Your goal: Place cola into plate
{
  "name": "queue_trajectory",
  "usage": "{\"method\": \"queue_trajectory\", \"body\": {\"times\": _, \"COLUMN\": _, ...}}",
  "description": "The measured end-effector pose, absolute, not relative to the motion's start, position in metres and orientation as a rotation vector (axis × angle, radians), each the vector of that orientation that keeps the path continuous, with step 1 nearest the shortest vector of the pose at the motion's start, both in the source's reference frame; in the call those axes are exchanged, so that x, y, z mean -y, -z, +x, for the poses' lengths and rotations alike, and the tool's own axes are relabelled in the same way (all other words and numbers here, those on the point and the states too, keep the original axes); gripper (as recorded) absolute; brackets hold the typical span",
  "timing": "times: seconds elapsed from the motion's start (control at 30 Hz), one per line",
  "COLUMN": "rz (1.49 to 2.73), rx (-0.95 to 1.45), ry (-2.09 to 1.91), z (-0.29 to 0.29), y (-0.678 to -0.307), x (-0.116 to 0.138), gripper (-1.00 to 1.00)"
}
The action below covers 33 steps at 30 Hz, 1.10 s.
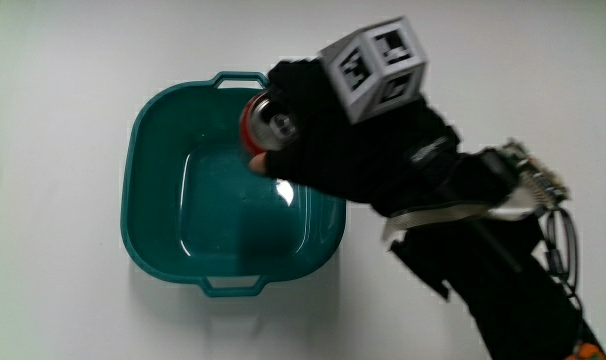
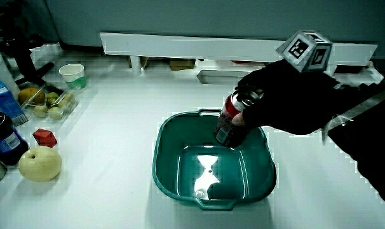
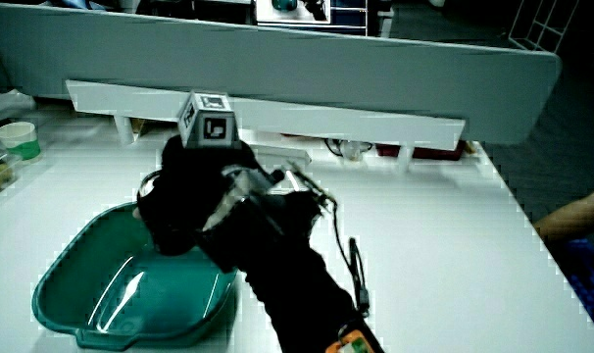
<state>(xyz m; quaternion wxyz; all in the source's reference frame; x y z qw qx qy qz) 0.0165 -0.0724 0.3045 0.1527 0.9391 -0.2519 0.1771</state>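
Note:
The hand (image 1: 328, 130) is shut on a red cola can (image 1: 265, 123), holding it upright over the teal basin (image 1: 153, 150), near the basin's rim. In a side view the cola can (image 2: 232, 118) hangs inside the basin (image 2: 167, 172), just above its floor, with the hand (image 2: 275, 95) wrapped around its upper part. In a side view the hand (image 3: 184, 196) and forearm hide the can; the teal basin (image 3: 72, 284) shows beneath them. A patterned cube (image 1: 375, 66) sits on the back of the hand.
At the table's edge stand a dark bottle (image 2: 3, 137), a pale apple (image 2: 39, 163), a small red block (image 2: 44, 137), a tray of fruit (image 2: 49, 105) and a white cup (image 2: 72, 74). A low white partition (image 2: 192, 48) closes off the table.

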Motion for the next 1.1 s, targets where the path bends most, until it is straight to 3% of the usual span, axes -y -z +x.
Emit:
{"method": "queue_trajectory", "body": {"times": 0.1, "rz": 2.662, "rx": 0.726, "ry": -0.452, "z": 0.006, "y": -0.316, "x": 0.070, "gripper": 0.00}}
{"method": "queue_trajectory", "body": {"times": 0.17, "rz": 2.573, "rx": 0.737, "ry": -0.547, "z": 0.001, "y": -0.328, "x": 0.070, "gripper": 0.00}}
{"method": "queue_trajectory", "body": {"times": 0.23, "rz": 2.609, "rx": 0.710, "ry": -0.459, "z": -0.003, "y": -0.333, "x": 0.068, "gripper": 0.00}}
{"method": "queue_trajectory", "body": {"times": 0.6, "rz": 2.484, "rx": 0.701, "ry": -0.297, "z": -0.023, "y": -0.372, "x": 0.060, "gripper": 0.00}}
{"method": "queue_trajectory", "body": {"times": 0.77, "rz": 2.463, "rx": 0.703, "ry": -0.278, "z": -0.025, "y": -0.370, "x": 0.060, "gripper": 0.00}}
{"method": "queue_trajectory", "body": {"times": 0.9, "rz": 2.475, "rx": 0.707, "ry": -0.266, "z": -0.027, "y": -0.371, "x": 0.058, "gripper": -0.25}}
{"method": "queue_trajectory", "body": {"times": 1.1, "rz": 2.385, "rx": 0.693, "ry": -0.243, "z": -0.022, "y": -0.377, "x": 0.056, "gripper": -0.62}}
